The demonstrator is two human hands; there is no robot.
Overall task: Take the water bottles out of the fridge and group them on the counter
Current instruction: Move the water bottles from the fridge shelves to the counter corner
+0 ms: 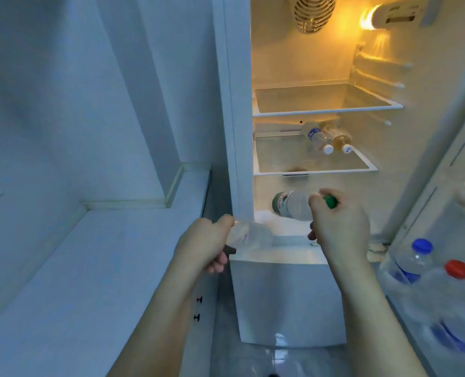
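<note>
two bare forearms, left hand (pixel 208 242), right hand (pixel 340 224), no sleeves visible

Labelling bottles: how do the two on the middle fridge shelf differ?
The left bottle holds clear liquid and has a blue label and plain white cap; the right bottle holds amber liquid, and its white cap carries blue print. Both lie on their sides, side by side, caps toward the door, on the glass shelf.

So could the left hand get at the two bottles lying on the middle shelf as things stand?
Probably not yet. The left hand already grips a clear bottle at the fridge's lower edge. The path to the two bottles on the middle shelf looks open, but the hand is occupied.
</note>
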